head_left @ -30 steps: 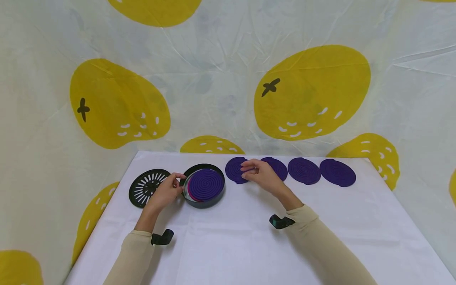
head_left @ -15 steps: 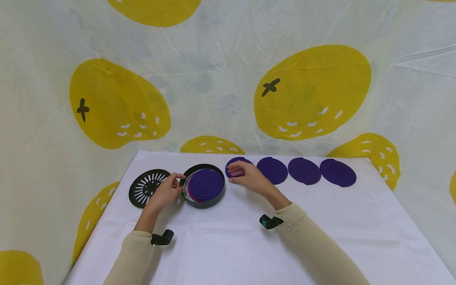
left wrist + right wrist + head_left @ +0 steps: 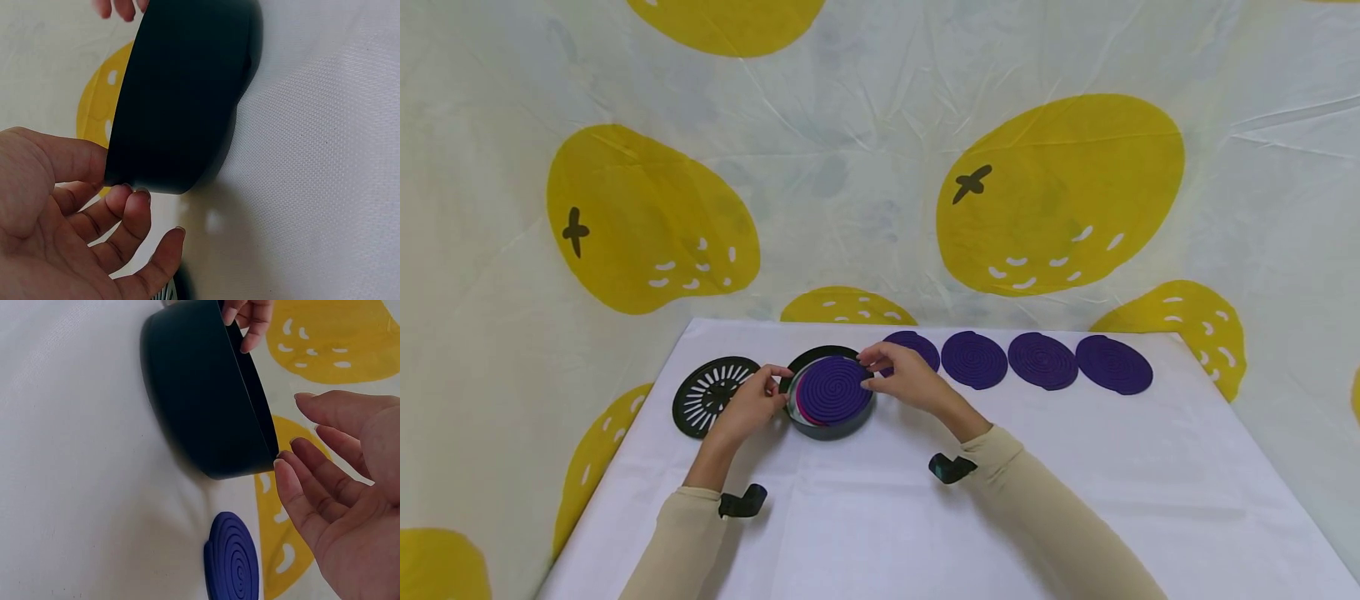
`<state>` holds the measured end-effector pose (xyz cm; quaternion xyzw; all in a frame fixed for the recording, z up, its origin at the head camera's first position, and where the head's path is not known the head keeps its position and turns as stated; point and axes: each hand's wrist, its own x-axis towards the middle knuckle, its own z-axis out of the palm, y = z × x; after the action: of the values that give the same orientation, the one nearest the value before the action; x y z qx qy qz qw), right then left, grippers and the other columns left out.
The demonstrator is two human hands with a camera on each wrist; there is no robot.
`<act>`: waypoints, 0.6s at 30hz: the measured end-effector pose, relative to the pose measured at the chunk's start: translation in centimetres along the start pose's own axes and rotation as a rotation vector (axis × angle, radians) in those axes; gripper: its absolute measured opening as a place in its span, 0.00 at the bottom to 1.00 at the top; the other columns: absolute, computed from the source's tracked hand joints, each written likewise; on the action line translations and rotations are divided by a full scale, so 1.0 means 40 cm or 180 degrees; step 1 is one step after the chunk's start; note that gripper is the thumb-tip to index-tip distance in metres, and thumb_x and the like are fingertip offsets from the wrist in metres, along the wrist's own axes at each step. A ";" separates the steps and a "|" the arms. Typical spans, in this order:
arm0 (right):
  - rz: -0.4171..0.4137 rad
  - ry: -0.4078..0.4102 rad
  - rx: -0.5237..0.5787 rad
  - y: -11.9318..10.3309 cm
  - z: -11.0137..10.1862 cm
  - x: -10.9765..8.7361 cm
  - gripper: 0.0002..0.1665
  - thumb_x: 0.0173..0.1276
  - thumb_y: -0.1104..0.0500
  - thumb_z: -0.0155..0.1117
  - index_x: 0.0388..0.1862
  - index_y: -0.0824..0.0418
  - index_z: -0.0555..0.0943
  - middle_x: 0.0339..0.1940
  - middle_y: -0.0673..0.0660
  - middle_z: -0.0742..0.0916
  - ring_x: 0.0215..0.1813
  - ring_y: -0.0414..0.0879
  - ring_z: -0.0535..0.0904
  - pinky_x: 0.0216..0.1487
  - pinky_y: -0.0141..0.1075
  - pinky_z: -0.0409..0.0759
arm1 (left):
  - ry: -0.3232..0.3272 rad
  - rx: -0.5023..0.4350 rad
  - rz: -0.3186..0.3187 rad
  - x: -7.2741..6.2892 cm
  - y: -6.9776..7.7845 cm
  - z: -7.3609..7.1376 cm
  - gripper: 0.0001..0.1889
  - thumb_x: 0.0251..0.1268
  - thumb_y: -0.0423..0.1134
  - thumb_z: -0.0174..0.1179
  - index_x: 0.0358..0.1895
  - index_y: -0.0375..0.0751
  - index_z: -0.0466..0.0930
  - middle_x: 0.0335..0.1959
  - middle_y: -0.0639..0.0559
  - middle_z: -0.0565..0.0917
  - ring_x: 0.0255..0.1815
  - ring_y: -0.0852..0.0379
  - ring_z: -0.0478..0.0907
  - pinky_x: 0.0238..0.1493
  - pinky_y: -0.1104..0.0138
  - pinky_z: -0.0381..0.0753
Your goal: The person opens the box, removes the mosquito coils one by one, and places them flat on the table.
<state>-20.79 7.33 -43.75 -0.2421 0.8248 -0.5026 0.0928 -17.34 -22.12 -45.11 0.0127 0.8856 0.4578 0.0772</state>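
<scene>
A round dark tin (image 3: 837,431) stands on the table, a purple spiral mosquito coil (image 3: 835,390) lying inside it over something pink-edged. At the tin's left rim, my left hand (image 3: 751,408) pinches the wall between thumb and fingers; the left wrist view shows this hand (image 3: 69,219) from the palm side. My right hand (image 3: 904,377) reaches the right rim. Seen from the right wrist, its fingertips (image 3: 289,478) are right at the rim, with the thumb held apart from them and nothing gripped.
Several more purple coils (image 3: 973,360) lie in a row along the back right, the nearest partly behind my right hand. A black slotted lid (image 3: 700,404) lies left of the tin, partly covered by my left hand. A fruit-print cloth (image 3: 850,208) hangs behind the white table.
My right hand has moved left from over the row of coils to the tin's right rim. My left hand has stayed at the left rim; the tin and coils have not moved.
</scene>
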 end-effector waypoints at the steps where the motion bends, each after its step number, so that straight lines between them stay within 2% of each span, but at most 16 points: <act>1: -0.0017 -0.0011 -0.0015 -0.002 0.003 0.002 0.26 0.63 0.63 0.74 0.60 0.65 0.80 0.56 0.62 0.85 0.59 0.58 0.82 0.61 0.54 0.78 | 0.0002 0.0004 0.0004 0.001 0.000 0.000 0.21 0.68 0.27 0.59 0.63 0.36 0.73 0.33 0.49 0.69 0.32 0.54 0.69 0.32 0.64 0.69; 18: -0.0146 -0.0199 -0.0536 -0.025 0.037 0.060 0.26 0.65 0.63 0.73 0.60 0.67 0.79 0.59 0.63 0.82 0.60 0.55 0.81 0.64 0.45 0.77 | -0.0002 -0.0018 0.0007 -0.001 0.003 -0.001 0.21 0.67 0.26 0.59 0.63 0.34 0.73 0.33 0.49 0.69 0.31 0.55 0.68 0.31 0.66 0.69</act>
<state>-21.96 4.61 -43.37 -0.2834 0.8550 -0.4256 0.0863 -17.32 -22.08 -44.96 0.0137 0.8842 0.4604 0.0771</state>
